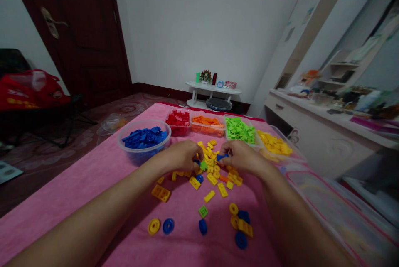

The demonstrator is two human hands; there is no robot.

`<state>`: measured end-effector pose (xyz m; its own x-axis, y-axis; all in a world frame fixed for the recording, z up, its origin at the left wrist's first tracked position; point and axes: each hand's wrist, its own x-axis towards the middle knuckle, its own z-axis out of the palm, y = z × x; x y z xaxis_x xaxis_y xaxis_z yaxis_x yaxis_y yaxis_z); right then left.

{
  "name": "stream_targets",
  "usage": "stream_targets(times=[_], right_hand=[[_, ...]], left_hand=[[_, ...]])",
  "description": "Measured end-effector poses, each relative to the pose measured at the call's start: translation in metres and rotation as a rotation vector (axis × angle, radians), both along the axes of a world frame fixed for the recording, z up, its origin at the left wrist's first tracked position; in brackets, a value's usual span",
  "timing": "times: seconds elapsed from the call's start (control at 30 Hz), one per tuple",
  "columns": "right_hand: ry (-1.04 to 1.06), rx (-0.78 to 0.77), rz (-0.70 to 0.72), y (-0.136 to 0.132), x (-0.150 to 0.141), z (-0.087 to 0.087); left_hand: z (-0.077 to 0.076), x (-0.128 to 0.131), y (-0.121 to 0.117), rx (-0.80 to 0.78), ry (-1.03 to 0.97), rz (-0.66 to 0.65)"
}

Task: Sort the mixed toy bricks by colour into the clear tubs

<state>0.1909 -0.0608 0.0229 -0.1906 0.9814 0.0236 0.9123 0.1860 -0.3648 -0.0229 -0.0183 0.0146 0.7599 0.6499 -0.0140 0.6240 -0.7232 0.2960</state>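
Over a heap of mostly yellow toy bricks (212,179) on the pink cloth, both my hands reach in. My right hand (240,155) pinches a blue toy brick (222,157) between thumb and fingers. My left hand (186,155) is closed around a blue toy brick (196,162), mostly hidden by the fingers. A light green brick (203,165) lies right beside the left fingertips. Nearer to me are scattered pieces: a small green brick (203,211), a yellow ring (153,226), a blue ring (168,226), and a blue and yellow cluster.
A round tub (144,153) of blue bricks stands left. Boxes of red (178,123), orange (208,126), green (240,130) and yellow bricks (276,144) line the far side of the pink-covered table (131,233). A clear plastic case (336,213) lies at right.
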Motion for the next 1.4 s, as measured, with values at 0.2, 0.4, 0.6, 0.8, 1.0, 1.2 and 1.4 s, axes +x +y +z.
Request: stream_targets(times=[0.2, 0.4, 0.6, 0.8, 1.0, 1.2, 1.4], right_hand=[[0.635, 0.008, -0.109, 0.005, 0.004, 0.001], [0.669, -0.097, -0.106, 0.0, 0.011, 0.008], [0.548, -0.178, -0.064, -0.004, 0.015, 0.012], [0.791, -0.105, -0.144, -0.001, 0.005, 0.008], [0.827, 0.058, -0.113, -0.007, -0.017, 0.021], [0.61, 0.205, -0.042, -0.009, -0.03, 0.021], [0.478, 0.279, 0.028, -0.011, -0.04, 0.019]], left_hand=[[-0.012, 0.009, -0.005, 0.021, 0.013, -0.001], [-0.014, 0.013, -0.008, 0.057, 0.021, -0.013], [-0.013, 0.011, -0.007, 0.019, 0.002, -0.044], [0.002, 0.006, -0.004, -0.187, -0.145, 0.031], [0.002, 0.01, 0.004, -0.503, -0.486, 0.154], [-0.003, 0.017, -0.003, -0.88, -0.528, 0.135], [0.008, 0.025, -0.01, -1.529, -0.965, 0.25]])
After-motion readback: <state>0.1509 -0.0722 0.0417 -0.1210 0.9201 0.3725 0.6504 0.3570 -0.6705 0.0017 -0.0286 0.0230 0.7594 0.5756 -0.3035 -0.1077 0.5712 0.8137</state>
